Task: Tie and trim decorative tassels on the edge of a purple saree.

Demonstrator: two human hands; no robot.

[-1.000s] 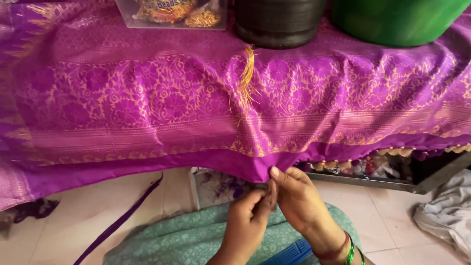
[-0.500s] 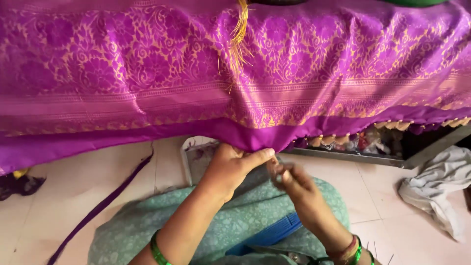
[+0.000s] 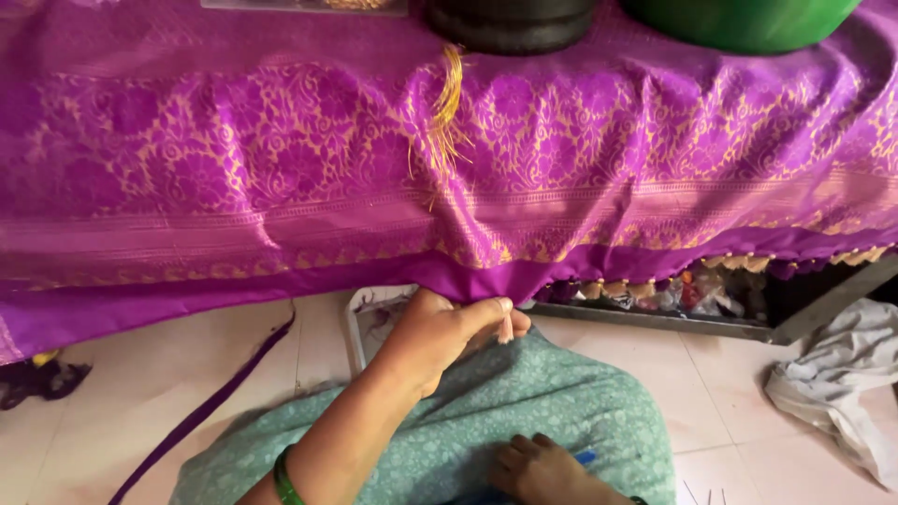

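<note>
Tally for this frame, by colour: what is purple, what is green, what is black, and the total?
Purple: 2, the gold-patterned purple cloth pinched at its hem by the left hand, and a purple strip on the floor.
Green: 3, the tub, the bangle, the lap garment.
Black: 1, the round container.
Total: 6.

Surroundings of the work area, seen from above.
A black round container [image 3: 512,21] and a green tub [image 3: 739,21] stand at the far edge of the draped surface; a bundle of yellow threads [image 3: 447,112] hangs below the black one. A grey cloth [image 3: 842,374] and a purple strip [image 3: 210,407] lie on the pale tiled floor [image 3: 122,374].
</note>
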